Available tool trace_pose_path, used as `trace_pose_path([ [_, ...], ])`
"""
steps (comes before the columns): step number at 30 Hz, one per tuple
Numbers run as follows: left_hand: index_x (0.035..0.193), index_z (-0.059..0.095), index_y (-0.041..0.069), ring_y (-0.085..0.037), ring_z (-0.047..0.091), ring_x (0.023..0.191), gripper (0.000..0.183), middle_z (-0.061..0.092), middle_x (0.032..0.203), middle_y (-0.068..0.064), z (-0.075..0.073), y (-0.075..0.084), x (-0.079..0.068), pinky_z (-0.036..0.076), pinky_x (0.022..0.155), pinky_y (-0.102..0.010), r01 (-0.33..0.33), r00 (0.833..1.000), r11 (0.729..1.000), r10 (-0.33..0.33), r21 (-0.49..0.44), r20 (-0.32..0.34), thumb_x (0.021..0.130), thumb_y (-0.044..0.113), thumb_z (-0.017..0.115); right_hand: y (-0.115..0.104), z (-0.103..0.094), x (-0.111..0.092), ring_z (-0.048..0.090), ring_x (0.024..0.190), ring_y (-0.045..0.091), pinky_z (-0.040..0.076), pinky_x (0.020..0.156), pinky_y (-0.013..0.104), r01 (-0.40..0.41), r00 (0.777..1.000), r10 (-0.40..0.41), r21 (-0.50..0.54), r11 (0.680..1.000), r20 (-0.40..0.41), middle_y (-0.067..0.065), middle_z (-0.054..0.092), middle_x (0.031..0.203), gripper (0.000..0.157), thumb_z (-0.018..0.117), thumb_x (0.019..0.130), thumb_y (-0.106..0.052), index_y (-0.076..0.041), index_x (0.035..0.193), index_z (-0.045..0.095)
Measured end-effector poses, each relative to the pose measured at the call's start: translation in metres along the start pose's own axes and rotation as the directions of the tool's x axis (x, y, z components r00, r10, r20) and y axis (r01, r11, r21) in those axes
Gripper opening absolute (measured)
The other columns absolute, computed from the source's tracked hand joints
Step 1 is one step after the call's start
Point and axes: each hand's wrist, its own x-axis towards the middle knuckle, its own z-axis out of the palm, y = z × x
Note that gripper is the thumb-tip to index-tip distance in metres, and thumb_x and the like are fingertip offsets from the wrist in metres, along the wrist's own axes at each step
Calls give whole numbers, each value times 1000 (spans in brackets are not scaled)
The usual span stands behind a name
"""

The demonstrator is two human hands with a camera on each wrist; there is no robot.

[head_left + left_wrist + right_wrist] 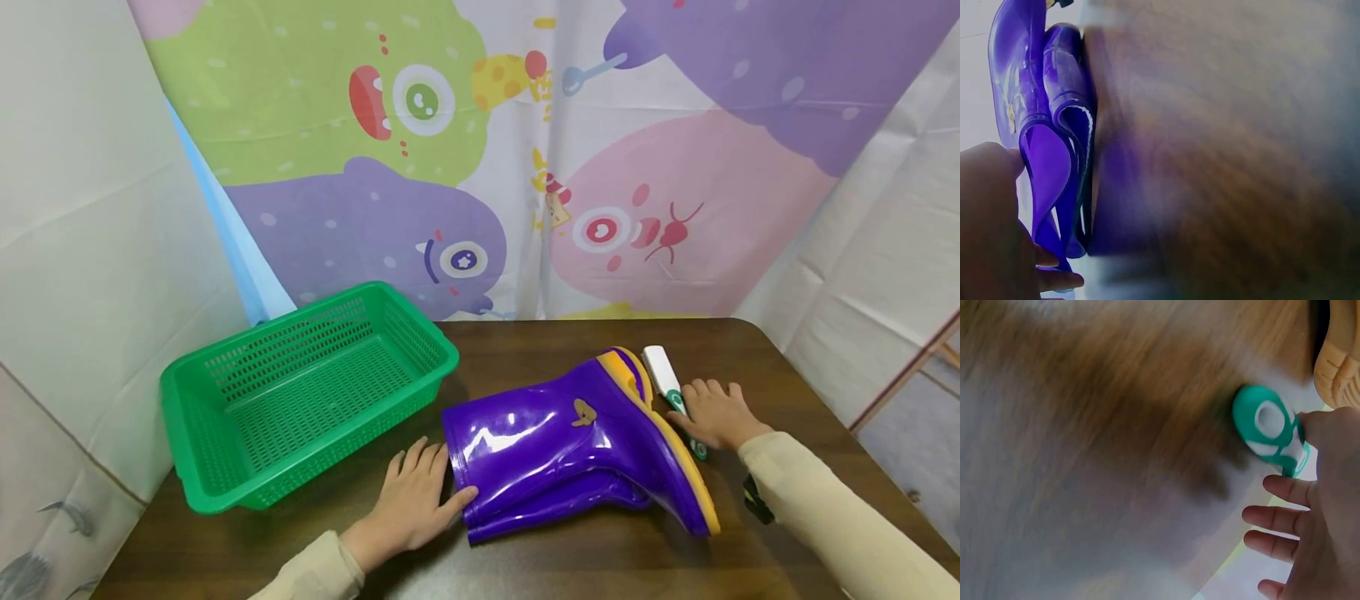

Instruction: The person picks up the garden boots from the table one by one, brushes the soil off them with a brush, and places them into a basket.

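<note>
A pair of purple rubber boots with yellow soles lies on its side, one boot over the other, shaft openings facing left. My left hand is at those openings, thumb on the upper shaft's rim and fingers spread along the edge. In the left wrist view, the upper boot's opening gapes beside my fingertips. By the soles lies a brush with a white head and a green-and-white handle. Over that handle is my right hand, its thumb close against it and its other fingers stretched apart.
A green plastic basket with perforated walls stands left of the boots on the brown wooden table. A cartoon-print cloth hangs behind the table's far edge, and pale sheets hang at both sides.
</note>
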Motion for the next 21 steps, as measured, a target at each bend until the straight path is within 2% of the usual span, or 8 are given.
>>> trace_pose_path([
  [7,146,41,-5,-45,34,138,80,47,143,-24,-2,0,4,29,108,-64,11,1000,994,-7,-113,29,98,58,47,1,3,0,48,106,47,32,83,64,-48,999,48,38,998,-5,27,54,111,37,56,98,-29,7,107,53],
  [13,147,40,-4,-45,33,138,77,46,144,-25,-6,1,5,28,107,-66,35,998,973,-24,-230,50,97,54,53,2,2,0,49,94,42,33,75,59,-98,995,97,145,985,13,21,52,98,26,54,98,-23,3,98,50],
  [16,146,41,-5,-47,31,139,76,43,146,-28,-9,1,6,24,107,-70,41,998,950,-27,-309,48,96,50,58,4,1,0,50,94,44,37,74,59,-119,993,115,205,972,27,21,51,95,24,54,98,-20,4,96,49],
  [18,145,43,-4,-48,29,140,73,42,147,-28,-11,0,6,22,107,-72,37,999,930,-24,-365,39,95,46,61,5,3,1,51,94,47,41,75,60,-112,994,113,248,962,9,22,51,94,23,55,97,-16,6,96,49],
  [21,141,48,-4,-50,29,140,65,44,145,-28,-13,-1,7,21,108,-72,29,1000,882,-27,-470,9,93,35,66,9,8,3,51,92,48,43,78,60,-61,995,80,293,954,-52,24,50,90,20,56,95,-8,9,94,47],
])
